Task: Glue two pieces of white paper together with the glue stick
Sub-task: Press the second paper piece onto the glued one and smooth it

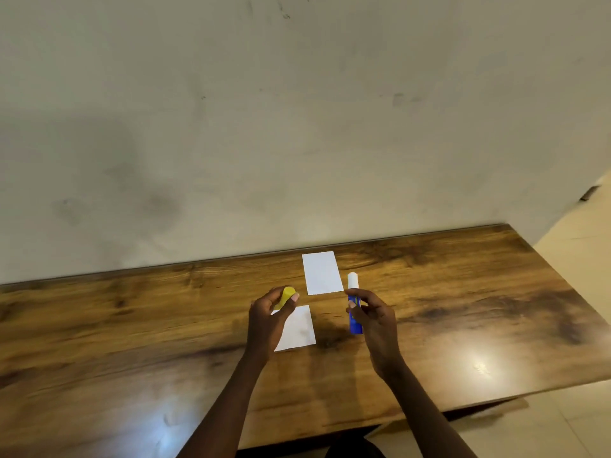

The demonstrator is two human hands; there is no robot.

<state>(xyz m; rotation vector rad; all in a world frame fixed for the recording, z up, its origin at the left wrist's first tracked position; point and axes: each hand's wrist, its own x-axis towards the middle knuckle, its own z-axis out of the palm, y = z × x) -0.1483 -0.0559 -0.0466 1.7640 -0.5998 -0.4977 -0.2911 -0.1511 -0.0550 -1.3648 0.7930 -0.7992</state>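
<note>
Glue stick point(354, 320) sits uncapped in my right hand point(373, 320); my left hand point(267, 320) pinches its cap point(285, 297), papers point(322, 273) lying beyond and beneath. Pressing hard could drag an unheld sheet.

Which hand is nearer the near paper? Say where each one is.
Left. The left hand, holding the cap, overlaps the left edge of the near paper in this view; the right hand, holding the glue stick, is off to its right.
</note>
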